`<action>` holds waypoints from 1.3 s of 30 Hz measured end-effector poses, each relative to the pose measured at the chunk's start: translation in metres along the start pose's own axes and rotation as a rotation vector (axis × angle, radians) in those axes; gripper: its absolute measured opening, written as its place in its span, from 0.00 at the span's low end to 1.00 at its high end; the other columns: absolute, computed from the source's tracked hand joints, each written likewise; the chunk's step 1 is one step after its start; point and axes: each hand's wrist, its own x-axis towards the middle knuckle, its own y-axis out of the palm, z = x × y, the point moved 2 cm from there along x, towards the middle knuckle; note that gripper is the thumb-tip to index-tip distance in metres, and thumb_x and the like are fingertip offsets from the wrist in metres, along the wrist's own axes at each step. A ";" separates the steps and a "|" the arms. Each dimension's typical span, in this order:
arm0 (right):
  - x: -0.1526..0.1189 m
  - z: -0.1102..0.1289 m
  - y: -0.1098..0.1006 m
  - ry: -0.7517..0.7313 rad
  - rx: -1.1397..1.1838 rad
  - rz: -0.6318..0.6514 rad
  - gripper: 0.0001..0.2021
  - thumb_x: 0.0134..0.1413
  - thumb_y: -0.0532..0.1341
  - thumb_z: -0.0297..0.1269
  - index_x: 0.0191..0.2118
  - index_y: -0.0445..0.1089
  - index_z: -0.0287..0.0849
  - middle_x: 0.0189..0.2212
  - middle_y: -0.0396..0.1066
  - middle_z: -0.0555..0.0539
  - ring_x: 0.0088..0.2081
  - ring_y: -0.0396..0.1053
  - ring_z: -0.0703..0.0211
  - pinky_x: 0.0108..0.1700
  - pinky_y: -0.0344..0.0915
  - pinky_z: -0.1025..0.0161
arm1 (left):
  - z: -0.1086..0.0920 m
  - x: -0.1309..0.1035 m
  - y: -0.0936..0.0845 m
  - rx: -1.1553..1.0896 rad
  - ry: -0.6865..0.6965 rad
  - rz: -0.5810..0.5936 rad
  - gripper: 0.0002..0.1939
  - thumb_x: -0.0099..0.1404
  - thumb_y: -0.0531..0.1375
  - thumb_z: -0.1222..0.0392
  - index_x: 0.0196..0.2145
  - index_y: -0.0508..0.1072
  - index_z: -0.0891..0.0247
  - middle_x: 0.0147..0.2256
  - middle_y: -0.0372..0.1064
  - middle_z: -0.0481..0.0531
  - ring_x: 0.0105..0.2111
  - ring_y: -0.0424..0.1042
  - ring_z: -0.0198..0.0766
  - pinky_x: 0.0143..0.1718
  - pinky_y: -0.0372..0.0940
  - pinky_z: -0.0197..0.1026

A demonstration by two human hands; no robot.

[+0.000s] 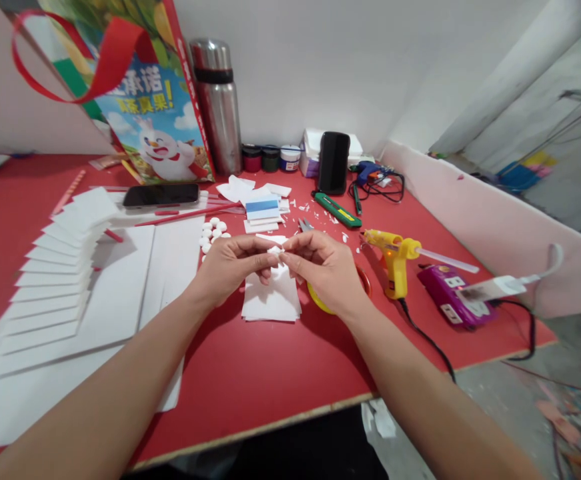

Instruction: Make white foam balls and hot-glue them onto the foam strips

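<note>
The table (280, 373) is red, with a pale wall (290, 73) behind it. My landmark is the white paper stack (273, 303) in the middle. Just over its far end, the left hand (220, 270) and the right hand (327, 267) pinch 1 small white piece (275, 251) in their fingertips, with both grips narrow. It looks like a step of careful finger work, maybe shaping or fitting the piece. I think the next move needs a soft, steady pinch, so the piece does not bend or drop.

Past the stack, to its left, are round white pieces (216, 233). Far to its left is a fan of white cards (50, 287). To its right is a yellow glue gun (395, 263), with a clear glue stick (447, 260) poking out. Past the stack, to its right, lies a green craft knife (337, 209).

The fingers hide much of the small piece, so I cannot tell its full shape. The right hand covers most of a yellow-rimmed thing (320, 301), maybe a dish. A metal tool tip (304, 225) shows beyond the hands, but the rest is hidden. Both arms are cut off at the bottom.
</note>
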 end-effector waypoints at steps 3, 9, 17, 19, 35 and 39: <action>0.001 -0.002 0.003 0.000 -0.030 -0.002 0.10 0.53 0.71 0.39 0.36 0.71 0.42 0.25 0.70 0.55 0.23 0.67 0.68 0.25 0.63 0.68 | 0.001 0.000 0.000 -0.008 -0.017 -0.005 0.13 0.53 0.74 0.57 0.36 0.84 0.65 0.22 0.74 0.49 0.22 0.71 0.33 0.28 0.69 0.38; 0.002 -0.005 0.003 0.016 -0.072 -0.024 0.15 0.52 0.72 0.45 0.35 0.70 0.43 0.26 0.71 0.55 0.22 0.68 0.68 0.25 0.65 0.67 | 0.004 0.000 0.002 -0.029 0.007 0.020 0.20 0.49 0.76 0.59 0.42 0.85 0.62 0.32 0.80 0.52 0.25 0.71 0.33 0.31 0.70 0.40; 0.002 -0.007 0.003 0.030 -0.056 -0.012 0.13 0.52 0.72 0.41 0.36 0.70 0.42 0.25 0.70 0.56 0.22 0.68 0.69 0.25 0.65 0.67 | 0.007 -0.001 0.000 0.052 0.037 0.017 0.15 0.59 0.72 0.53 0.43 0.85 0.60 0.25 0.75 0.49 0.25 0.69 0.32 0.29 0.64 0.37; 0.002 -0.008 0.003 0.036 -0.033 -0.011 0.13 0.52 0.72 0.41 0.36 0.70 0.42 0.25 0.70 0.55 0.22 0.68 0.69 0.25 0.65 0.68 | 0.006 -0.002 0.000 0.051 0.049 0.025 0.15 0.60 0.71 0.53 0.44 0.85 0.59 0.27 0.77 0.49 0.25 0.70 0.32 0.31 0.65 0.37; 0.002 -0.005 0.003 0.090 0.001 -0.029 0.13 0.50 0.73 0.40 0.35 0.71 0.41 0.24 0.72 0.55 0.20 0.68 0.69 0.20 0.63 0.70 | 0.010 0.001 0.000 -0.007 0.065 0.064 0.14 0.60 0.72 0.54 0.43 0.85 0.60 0.32 0.78 0.51 0.26 0.69 0.32 0.32 0.66 0.37; 0.002 -0.007 0.004 0.156 0.084 -0.013 0.15 0.47 0.75 0.41 0.34 0.71 0.41 0.20 0.71 0.55 0.19 0.68 0.67 0.17 0.61 0.71 | 0.010 0.001 0.000 0.006 0.071 0.044 0.13 0.57 0.74 0.57 0.40 0.85 0.61 0.30 0.77 0.49 0.25 0.68 0.31 0.30 0.65 0.37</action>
